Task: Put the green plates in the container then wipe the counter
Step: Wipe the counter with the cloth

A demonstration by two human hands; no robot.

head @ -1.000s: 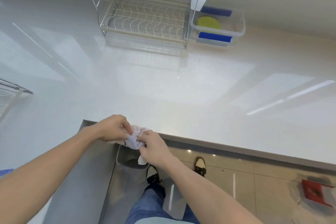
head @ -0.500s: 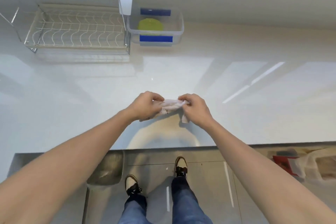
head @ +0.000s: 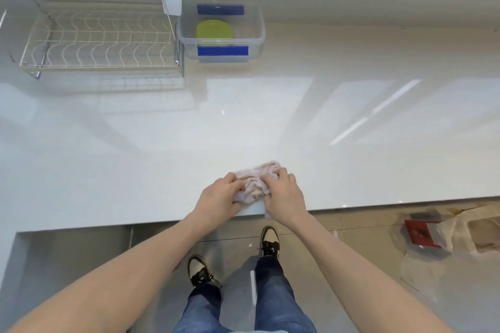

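A crumpled pale pink cloth [head: 257, 180] lies on the glossy white counter [head: 243, 121] near its front edge. My left hand [head: 219, 201] grips the cloth's left side and my right hand [head: 284, 194] grips its right side. At the back of the counter stands a clear plastic container [head: 258, 32] with blue clips, and green plates [head: 214, 32] lie stacked inside it.
A white wire dish rack [head: 94, 35] with two tiers stands at the back left, touching the container. A steel sink [head: 67, 265] is sunk into the counter at the front left. On the floor to the right lie a red item [head: 423, 232] and plastic wrapping.
Both hands carried the cloth from over the sink to the right and set it down on the counter. The view swung right, so the rack and container shifted left.
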